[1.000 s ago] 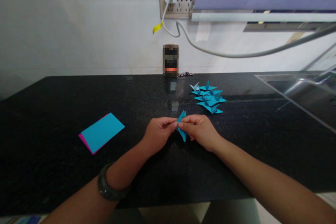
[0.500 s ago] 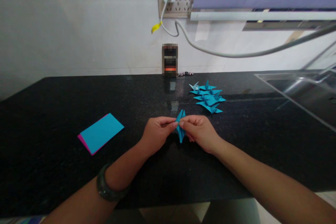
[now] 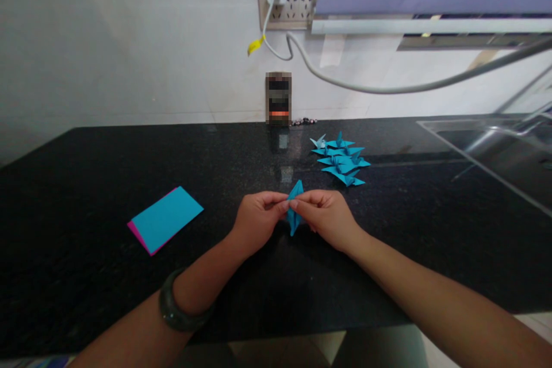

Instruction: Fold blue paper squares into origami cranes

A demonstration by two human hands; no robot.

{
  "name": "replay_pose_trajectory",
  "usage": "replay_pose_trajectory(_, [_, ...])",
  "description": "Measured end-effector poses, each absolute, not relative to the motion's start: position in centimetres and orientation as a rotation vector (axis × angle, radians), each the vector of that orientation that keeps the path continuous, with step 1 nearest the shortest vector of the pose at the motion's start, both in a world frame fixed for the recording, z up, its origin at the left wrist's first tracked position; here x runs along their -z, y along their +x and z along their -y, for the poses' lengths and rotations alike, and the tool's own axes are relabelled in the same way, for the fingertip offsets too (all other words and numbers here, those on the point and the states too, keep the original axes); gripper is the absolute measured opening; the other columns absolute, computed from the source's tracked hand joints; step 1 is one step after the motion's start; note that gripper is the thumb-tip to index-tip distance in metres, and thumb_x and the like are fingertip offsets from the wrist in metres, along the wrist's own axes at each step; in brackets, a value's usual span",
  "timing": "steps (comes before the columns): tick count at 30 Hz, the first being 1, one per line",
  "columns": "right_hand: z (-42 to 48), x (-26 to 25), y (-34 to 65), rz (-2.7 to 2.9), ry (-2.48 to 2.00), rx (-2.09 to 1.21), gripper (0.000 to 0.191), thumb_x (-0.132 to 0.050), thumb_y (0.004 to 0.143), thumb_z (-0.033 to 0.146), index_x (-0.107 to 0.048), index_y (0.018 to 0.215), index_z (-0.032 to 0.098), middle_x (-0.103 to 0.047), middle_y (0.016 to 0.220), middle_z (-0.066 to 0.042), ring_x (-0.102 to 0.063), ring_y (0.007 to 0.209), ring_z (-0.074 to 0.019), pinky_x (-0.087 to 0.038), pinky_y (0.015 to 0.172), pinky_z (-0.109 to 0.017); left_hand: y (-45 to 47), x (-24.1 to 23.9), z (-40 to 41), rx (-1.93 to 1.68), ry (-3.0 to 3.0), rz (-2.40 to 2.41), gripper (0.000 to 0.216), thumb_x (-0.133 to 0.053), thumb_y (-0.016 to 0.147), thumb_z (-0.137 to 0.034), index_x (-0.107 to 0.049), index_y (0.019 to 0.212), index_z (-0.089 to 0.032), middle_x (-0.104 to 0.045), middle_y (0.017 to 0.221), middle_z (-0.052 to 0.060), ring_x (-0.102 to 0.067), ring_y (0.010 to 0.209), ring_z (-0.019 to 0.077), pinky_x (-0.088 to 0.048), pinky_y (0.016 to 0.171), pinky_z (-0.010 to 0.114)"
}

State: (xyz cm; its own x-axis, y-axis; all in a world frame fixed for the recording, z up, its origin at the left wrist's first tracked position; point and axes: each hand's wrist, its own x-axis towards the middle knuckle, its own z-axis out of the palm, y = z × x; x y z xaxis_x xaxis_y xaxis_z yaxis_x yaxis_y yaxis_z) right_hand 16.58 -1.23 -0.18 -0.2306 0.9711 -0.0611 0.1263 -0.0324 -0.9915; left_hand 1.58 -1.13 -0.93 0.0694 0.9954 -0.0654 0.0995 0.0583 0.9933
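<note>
Between both hands, above the dark countertop, is a piece of folded blue origami paper (image 3: pixel 294 223), diamond-shaped with pointed ends. My left hand (image 3: pixel 259 219) pinches its left side between thumb and fingers. My right hand (image 3: pixel 328 215) pinches the right side, and the two thumbs meet near its middle. The fingertips cover the paper's centre. Beyond the right hand, several folded blue paper cranes (image 3: pixel 342 162) sit in a close group, with a paler one (image 3: pixel 319 142) at the back left. To the left lies a stack of blue paper (image 3: pixel 168 218) with pink edges showing beneath.
A black speckled countertop (image 3: pixel 86 184) runs back to a tiled wall. A dark upright object (image 3: pixel 279 98), blurred out, leans there beside a beaded string (image 3: pixel 304 121). A metal sink (image 3: pixel 487 138) is on the right. A grey cable (image 3: pixel 366 89) hangs from the socket panel (image 3: pixel 297 8).
The folded paper has turned slightly between my fingers, and its two upper points now look closed together. Both hands stay in nearly the same place.
</note>
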Motion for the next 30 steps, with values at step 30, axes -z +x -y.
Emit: replay_pose_trajectory(30, [0.7, 1.2, 16.8, 1.459, -1.181, -1.122, 0.019, -0.060, 0.072, 0.033, -0.058, 0.074, 0.014, -0.037, 0.046, 0.008, -0.031, 0.041, -0.0049, -0.026, 0.041, -0.019, 1.4, 1.4, 1.3, -1.010, 1.585, -1.100, 0.030, -0.055, 0.078, -0.024, -0.066, 0.105, -0.018, -0.071, 0.099, 0.005, -0.066, 0.083, 0.0158, -0.051, 0.075, 0.027])
